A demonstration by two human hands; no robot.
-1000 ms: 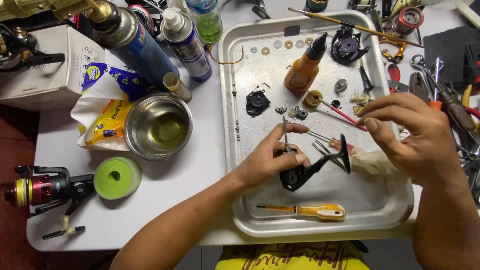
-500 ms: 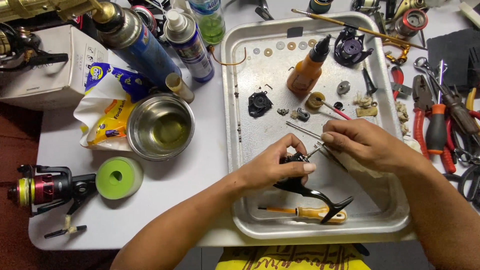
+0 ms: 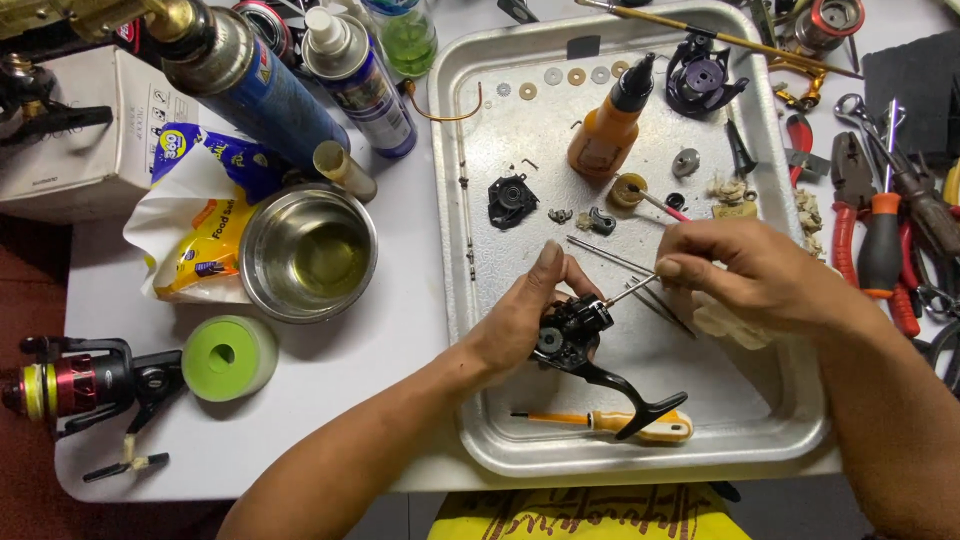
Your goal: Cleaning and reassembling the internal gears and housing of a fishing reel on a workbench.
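Over the middle of the metal tray [image 3: 790,300] sits the black reel body [image 3: 575,335], gripped around its gear housing by the left hand [image 3: 525,320], its stiff foot jutting toward the tray's near rim. The right hand [image 3: 750,275] pinches a thin metal pick [image 3: 628,291], tip touching the body's top. That body looks rigid, light and probably greasy, so the chunky housing seems the safest hold, not the slim stem. Just below lies an orange-handled screwdriver [image 3: 610,423]; farther up the tray, an orange oil bottle [image 3: 612,125]; left of the tray, on the surface, a steel bowl [image 3: 308,252].
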